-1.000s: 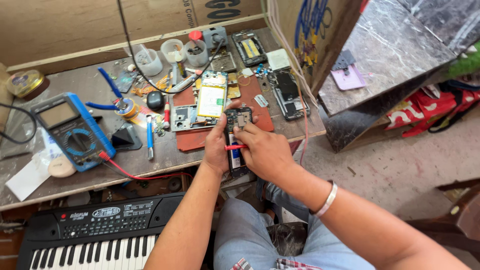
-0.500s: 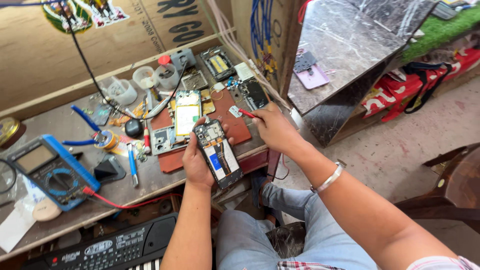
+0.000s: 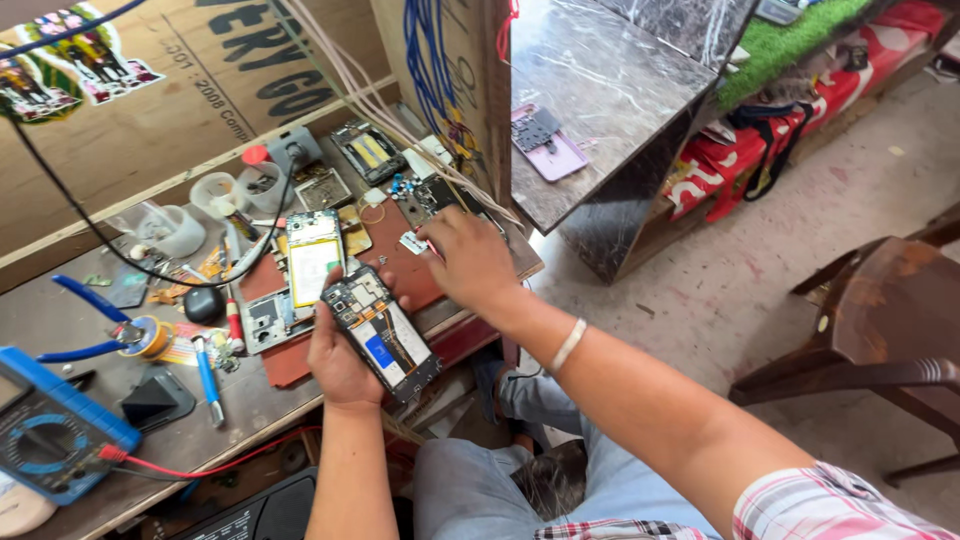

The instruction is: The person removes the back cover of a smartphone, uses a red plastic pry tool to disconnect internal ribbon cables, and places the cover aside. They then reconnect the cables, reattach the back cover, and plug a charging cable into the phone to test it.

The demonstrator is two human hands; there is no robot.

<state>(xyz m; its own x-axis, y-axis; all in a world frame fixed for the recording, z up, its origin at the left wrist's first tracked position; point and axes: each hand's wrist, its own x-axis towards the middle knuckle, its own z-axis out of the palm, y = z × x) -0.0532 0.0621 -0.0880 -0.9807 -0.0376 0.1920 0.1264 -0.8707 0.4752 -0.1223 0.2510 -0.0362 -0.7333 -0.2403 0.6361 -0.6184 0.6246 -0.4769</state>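
Left hand [image 3: 340, 362]: fingers wrapped around an opened phone [image 3: 381, 331], gripping its long sides, held tilted just above the bench's front edge.
Phone: flat, rectangular, back cover off; dark circuit board, thin cables and a blue patch exposed.
Right hand [image 3: 472, 262]: palm down on the red mat [image 3: 385, 262], fingers bent and close together over a small white part [image 3: 413, 242]; whether they pinch it, I cannot tell.
Mat: thin, red-brown, flat, crowded with a second opened phone [image 3: 313, 258] showing a pale battery, and loose metal plates.
Bench [image 3: 240, 405]: grey, scuffed, cluttered; bare patches lie only near the front edge.
Left end: blue multimeter [image 3: 55, 428] with a red lead, blue-handled pliers [image 3: 90, 322], blue screwdriver [image 3: 208, 380], all well apart from the hands.
Back edge: cardboard wall [image 3: 180, 110], with clear plastic cups [image 3: 175, 228] lined below it.
Right edge: upright board with blue wires [image 3: 430, 70] stands just beside the right hand, hemming it in.
Beyond: dark marble slab [image 3: 600, 90], smooth, polished.
Open room: bare concrete floor [image 3: 800, 230] right of the person, up to a wooden chair [image 3: 890, 320].
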